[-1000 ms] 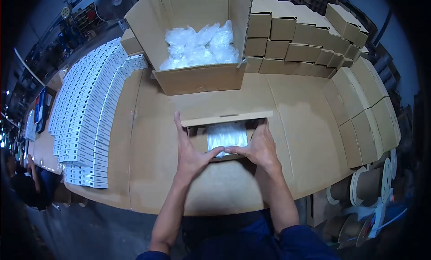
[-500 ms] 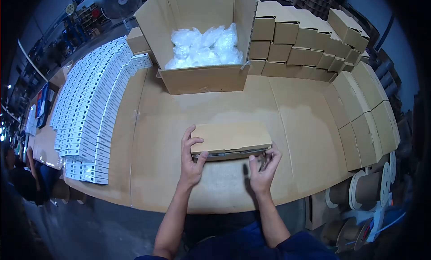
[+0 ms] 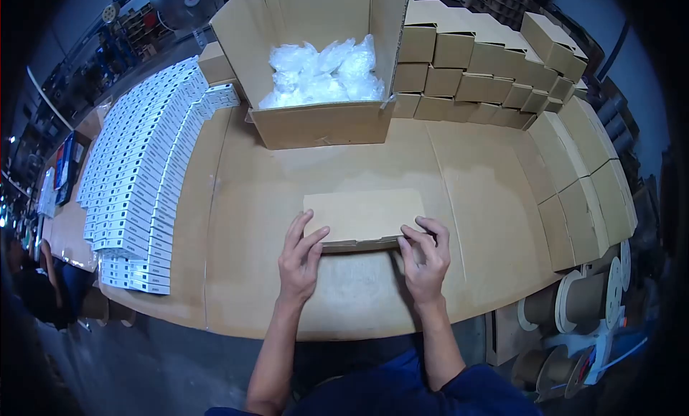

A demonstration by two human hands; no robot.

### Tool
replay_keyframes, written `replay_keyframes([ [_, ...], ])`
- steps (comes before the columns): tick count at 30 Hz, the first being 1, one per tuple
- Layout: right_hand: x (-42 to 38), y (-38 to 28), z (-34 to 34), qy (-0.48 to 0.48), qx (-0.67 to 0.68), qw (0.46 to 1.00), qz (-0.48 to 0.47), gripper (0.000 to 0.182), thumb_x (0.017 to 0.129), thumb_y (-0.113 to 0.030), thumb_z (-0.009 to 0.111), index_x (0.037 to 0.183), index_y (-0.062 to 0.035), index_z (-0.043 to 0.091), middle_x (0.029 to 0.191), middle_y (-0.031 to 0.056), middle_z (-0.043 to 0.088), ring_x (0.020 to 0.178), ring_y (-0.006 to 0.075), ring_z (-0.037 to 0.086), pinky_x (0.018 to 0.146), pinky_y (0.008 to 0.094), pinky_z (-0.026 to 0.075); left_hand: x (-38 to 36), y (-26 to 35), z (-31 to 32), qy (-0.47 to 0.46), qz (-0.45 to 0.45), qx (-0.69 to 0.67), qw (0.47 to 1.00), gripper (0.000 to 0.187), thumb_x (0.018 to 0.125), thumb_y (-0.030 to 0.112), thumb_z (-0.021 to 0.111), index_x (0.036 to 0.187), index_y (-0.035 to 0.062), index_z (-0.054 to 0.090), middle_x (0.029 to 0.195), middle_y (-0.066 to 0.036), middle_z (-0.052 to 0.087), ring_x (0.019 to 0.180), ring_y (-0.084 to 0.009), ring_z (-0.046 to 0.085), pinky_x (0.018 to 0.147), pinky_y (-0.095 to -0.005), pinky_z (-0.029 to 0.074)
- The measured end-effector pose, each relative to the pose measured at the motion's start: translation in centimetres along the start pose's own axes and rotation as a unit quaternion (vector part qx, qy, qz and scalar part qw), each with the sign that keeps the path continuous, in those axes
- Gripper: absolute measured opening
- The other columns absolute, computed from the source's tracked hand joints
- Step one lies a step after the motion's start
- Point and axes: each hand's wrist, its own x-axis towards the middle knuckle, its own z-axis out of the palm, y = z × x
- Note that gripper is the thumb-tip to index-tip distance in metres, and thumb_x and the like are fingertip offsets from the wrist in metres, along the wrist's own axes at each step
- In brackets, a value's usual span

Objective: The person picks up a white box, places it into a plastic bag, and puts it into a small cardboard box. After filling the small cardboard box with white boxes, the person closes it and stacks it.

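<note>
A small brown cardboard box (image 3: 364, 213) lies in front of me on the table, its long side facing me. Its lid is down, with only a thin seam along the front edge, so the contents are hidden. My left hand (image 3: 300, 259) holds the box's front left corner, fingertips on the lid and thumb at the front. At the front right corner my right hand (image 3: 426, 262) grips the box too, with bent fingers on top and the thumb against the front face.
Behind the box stands a large open carton (image 3: 323, 125) with clear plastic bags (image 3: 323, 75). White boxes (image 3: 136, 165) are stacked at left. Brown boxes (image 3: 495, 64) line the back right, others (image 3: 585, 186) the right edge. Cable spools (image 3: 581, 301) sit below. A person (image 3: 43, 279) is at far left.
The lid's front edge has come down, closing the gap where dark contents showed. My right hand's fingers have moved from the box's side onto its top.
</note>
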Motion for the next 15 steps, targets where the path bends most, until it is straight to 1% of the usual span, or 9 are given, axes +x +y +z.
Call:
replay_keyframes([
  [1,0.0,0.5,-0.1,-0.003,-0.007,1.0,-0.021,0.023,0.081,0.003,0.079,0.102,-0.0043,0.077,0.119,0.014,0.062,0.117,0.0349,0.058,0.089,0.043,0.056,-0.1,0.3,-0.2,0.007,0.05,0.099,0.994,0.035,0.093,0.005,0.07,0.127,0.0137,0.073,0.144,-0.013,0.061,0.142,-0.0399,0.047,0.119,-0.054,0.034],
  [2,0.1,1.0,-0.3,-0.004,-0.015,0.999,-0.042,0.022,0.08,0.003,0.08,0.101,-0.0041,0.077,0.117,0.0138,0.063,0.116,0.0348,0.059,0.089,0.0433,0.056,-0.1,0.8,-0.5,-0.002,0.07,0.153,0.986,0.036,0.092,0.007,0.072,0.127,0.014,0.073,0.142,-0.01,0.063,0.142,-0.039,0.047,0.119,-0.0549,0.034],
  [3,0.7,0.9,-0.7,-0.005,-0.037,0.996,-0.081,0.023,0.079,0.004,0.08,0.1,-0.0036,0.077,0.108,0.0137,0.066,0.113,0.0355,0.061,0.088,0.0436,0.057,-0.1,1.2,-0.7,-0.011,0.091,0.207,0.974,0.037,0.09,0.008,0.074,0.127,0.0143,0.073,0.141,-0.008,0.064,0.142,-0.0382,0.047,0.119,-0.0558,0.033],
  [5,1.9,1.6,-1.9,-0.05,-0.027,0.993,-0.101,0.023,0.078,0.004,0.08,0.1,-0.003,0.077,0.103,0.0139,0.066,0.109,0.0356,0.063,0.088,0.0433,0.057,-0.1,1.3,-0.9,-0.024,0.129,0.293,0.947,0.044,0.086,0.014,0.08,0.129,0.0156,0.072,0.136,0.0,0.069,0.14,-0.0338,0.05,0.118,-0.0594,0.032],
  [6,2.4,1.8,-2.5,-0.073,-0.022,0.991,-0.111,0.024,0.077,0.004,0.08,0.1,-0.0028,0.077,0.101,0.0141,0.067,0.107,0.0356,0.064,0.088,0.0431,0.057,0.0,1.6,-1.0,-0.04,0.137,0.3,0.943,0.044,0.086,0.012,0.079,0.13,0.0157,0.072,0.136,0.0,0.069,0.14,-0.0326,0.051,0.118,-0.0596,0.032],
  [7,3.1,1.7,-3.1,-0.075,-0.015,0.991,-0.106,0.02,0.076,0.005,0.08,0.095,-0.0008,0.075,0.094,0.013,0.067,0.097,0.0338,0.066,0.085,0.0419,0.057,0.3,2.1,-1.1,-0.056,0.146,0.308,0.939,0.044,0.087,0.011,0.078,0.13,0.0158,0.072,0.136,0.0,0.068,0.139,-0.0315,0.052,0.119,-0.0599,0.032],
  [11,4.2,2.9,-3.5,-0.091,-0.032,0.976,-0.197,0.018,0.074,0.005,0.082,0.088,0.0017,0.07,0.088,0.0107,0.066,0.083,0.0288,0.065,0.073,0.0384,0.055,1.1,2.6,-0.4,-0.094,0.15,0.264,0.948,0.042,0.087,0.008,0.077,0.128,0.0161,0.073,0.135,0.0,0.07,0.136,-0.0282,0.056,0.119,-0.0601,0.031],
  [14,4.2,2.9,-3.5,-0.101,-0.028,0.974,-0.201,0.018,0.074,0.005,0.082,0.086,0.0015,0.07,0.086,0.0107,0.066,0.081,0.0286,0.064,0.072,0.0377,0.055,0.9,2.2,0.2,-0.079,0.124,0.219,0.965,0.04,0.086,0.005,0.076,0.125,0.0158,0.075,0.131,0.0,0.071,0.136,-0.0275,0.056,0.119,-0.0606,0.031],
  [15,4.0,2.9,-3.5,-0.116,-0.025,0.974,-0.191,0.015,0.076,0.005,0.081,0.085,0.0011,0.07,0.084,0.0104,0.065,0.081,0.0286,0.064,0.074,0.0397,0.055,0.9,2.4,0.3,-0.079,0.131,0.241,0.958,0.04,0.087,0.005,0.075,0.125,0.0158,0.075,0.131,0.0,0.072,0.136,-0.0274,0.057,0.119,-0.0608,0.03],
])
